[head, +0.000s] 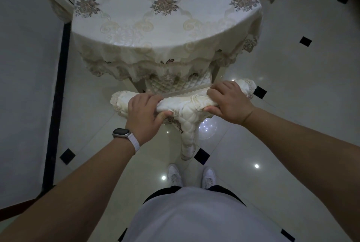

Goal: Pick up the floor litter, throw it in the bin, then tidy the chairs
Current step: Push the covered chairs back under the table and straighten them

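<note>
Cream quilted chair (187, 103) with lace trim, left hand (143, 113) and right hand (228, 101) grip clamped around its top rail

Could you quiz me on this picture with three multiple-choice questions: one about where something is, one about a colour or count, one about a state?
1. Where is the chair?
A. Pushed in at the table's near edge
B. Lying on its side on the floor
C. Stacked on the table

2. How many hands grip the chair's back?
A. None
B. One
C. Two

3. What colour is the band of the watch?
A. Black
B. White
C. Red

Answers:
1 A: its seat sits under the hanging cloth of the table.
2 C: the left hand and the right hand both wrap the padded top rail.
3 B: a white band circles the left wrist.
</note>
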Tool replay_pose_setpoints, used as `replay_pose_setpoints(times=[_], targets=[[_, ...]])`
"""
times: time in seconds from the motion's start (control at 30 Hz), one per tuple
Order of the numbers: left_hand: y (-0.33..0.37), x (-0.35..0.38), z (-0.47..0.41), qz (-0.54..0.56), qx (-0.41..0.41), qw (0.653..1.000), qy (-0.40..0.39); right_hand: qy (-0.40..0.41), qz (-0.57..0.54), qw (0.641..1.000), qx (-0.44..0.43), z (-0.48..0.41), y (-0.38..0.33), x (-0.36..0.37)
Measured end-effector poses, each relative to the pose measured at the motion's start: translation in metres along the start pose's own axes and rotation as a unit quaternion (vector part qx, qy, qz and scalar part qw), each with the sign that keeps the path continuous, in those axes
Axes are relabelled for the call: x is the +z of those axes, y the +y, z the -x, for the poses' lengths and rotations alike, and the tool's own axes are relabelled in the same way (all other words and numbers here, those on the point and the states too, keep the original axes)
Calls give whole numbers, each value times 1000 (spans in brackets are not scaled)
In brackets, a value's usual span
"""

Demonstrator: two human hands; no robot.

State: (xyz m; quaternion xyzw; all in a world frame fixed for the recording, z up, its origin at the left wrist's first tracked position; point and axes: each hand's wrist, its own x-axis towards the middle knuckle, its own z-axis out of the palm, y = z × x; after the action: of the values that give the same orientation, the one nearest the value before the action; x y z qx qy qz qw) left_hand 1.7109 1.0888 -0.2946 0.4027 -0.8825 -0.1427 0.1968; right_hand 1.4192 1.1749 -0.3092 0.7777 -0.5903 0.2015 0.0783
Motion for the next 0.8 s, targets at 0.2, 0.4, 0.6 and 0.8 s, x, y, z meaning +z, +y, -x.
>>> replay_pose_setpoints(times=[0.2, 0.4, 0.6, 0.8], targets=[[2, -1, 1, -11, 13, 1000, -4, 8, -1, 1000, -5, 3, -1, -1], [10, 0, 13, -22, 12, 999, 20, 22, -14, 999, -25, 8, -3, -2], [21, 3, 11, -17, -13, 999, 36, 13, -29, 999, -33, 3, 6, -3], [16, 3, 1, -1, -8, 1000, 11, -14, -47, 999, -7, -5, 9, -7]])
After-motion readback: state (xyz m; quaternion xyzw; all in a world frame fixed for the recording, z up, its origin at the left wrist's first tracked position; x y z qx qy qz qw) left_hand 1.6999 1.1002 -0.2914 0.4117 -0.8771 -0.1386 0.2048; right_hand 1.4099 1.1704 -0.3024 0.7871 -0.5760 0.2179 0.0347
